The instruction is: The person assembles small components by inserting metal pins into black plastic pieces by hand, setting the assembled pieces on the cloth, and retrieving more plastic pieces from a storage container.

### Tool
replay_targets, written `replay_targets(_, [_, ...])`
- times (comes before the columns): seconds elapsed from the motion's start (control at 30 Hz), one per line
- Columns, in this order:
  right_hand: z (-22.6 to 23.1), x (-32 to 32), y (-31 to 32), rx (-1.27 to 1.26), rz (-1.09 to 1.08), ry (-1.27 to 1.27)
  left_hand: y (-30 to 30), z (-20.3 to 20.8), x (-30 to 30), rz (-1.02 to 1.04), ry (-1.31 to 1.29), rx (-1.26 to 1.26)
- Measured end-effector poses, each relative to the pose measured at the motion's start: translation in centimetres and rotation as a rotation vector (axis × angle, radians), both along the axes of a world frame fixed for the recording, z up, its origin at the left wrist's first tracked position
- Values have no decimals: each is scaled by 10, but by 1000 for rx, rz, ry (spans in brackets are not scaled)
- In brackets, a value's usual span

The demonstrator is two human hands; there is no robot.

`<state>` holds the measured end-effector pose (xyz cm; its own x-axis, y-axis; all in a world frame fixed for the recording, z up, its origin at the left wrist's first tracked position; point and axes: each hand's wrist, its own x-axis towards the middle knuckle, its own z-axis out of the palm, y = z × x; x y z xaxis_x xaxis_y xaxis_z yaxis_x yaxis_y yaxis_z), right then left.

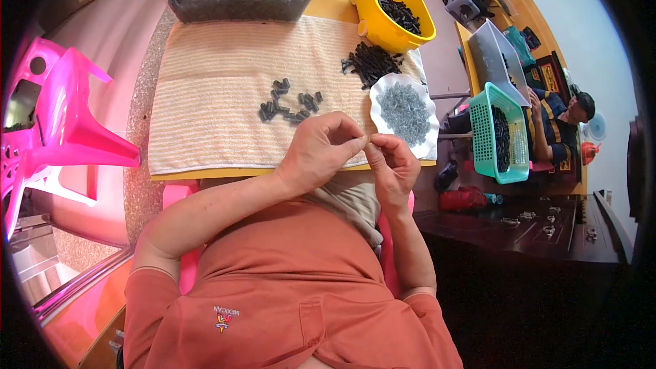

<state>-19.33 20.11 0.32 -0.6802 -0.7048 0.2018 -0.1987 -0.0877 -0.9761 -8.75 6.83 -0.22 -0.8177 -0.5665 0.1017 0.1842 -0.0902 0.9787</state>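
My left hand (321,149) and my right hand (395,169) meet above the front edge of a striped towel (212,109). Each has its thumb and forefinger pinched together, fingertips almost touching. What they hold between them, if anything, is too small to make out. Just beyond my right hand stands a white wavy-rimmed plate (375,104), heaped with small clear pieces (402,111). Past the plate lies a pile of thin black pieces (373,65). Several short dark cylindrical pieces (307,101) are scattered on the towel beyond my left hand.
At the back stand a clear bin (239,3) and a yellow tub (374,17), both holding black pieces. A pink plastic chair (75,116) is at the left. On the right, a person (557,119) sits beside a green basket (484,133) and a translucent bin (488,55).
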Motion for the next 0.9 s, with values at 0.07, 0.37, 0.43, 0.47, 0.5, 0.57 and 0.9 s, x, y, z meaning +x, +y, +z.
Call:
replay_targets(0.07, [-1, 0, 0, -9, 3, 2, -1, 0, -1, -12, 27, 44])
replay_targets(0.37, [1, -21, -3, 19, -49, 414, -4, -3, -3, 18, 35, 168])
replay_targets(0.43, [3, -43, -1, 139, -139, 718, -5, -7, -4, 19, 38, 167])
replay_targets(0.47, [7, -49, -3, 158, -190, 822, -6, -7, -4, 20, 40, 167])
replay_targets(0.5, [7, -57, -3, 158, -190, 823, -7, -7, -4, 20, 42, 167])
replay_targets(0.57, [5, -72, -2, 285, -159, 1059, -8, -7, -3, 3, 34, 214])
replay_targets(0.9, [113, -42, 6, -126, -61, 782, -15, -7, -1, 15, -11, 300])
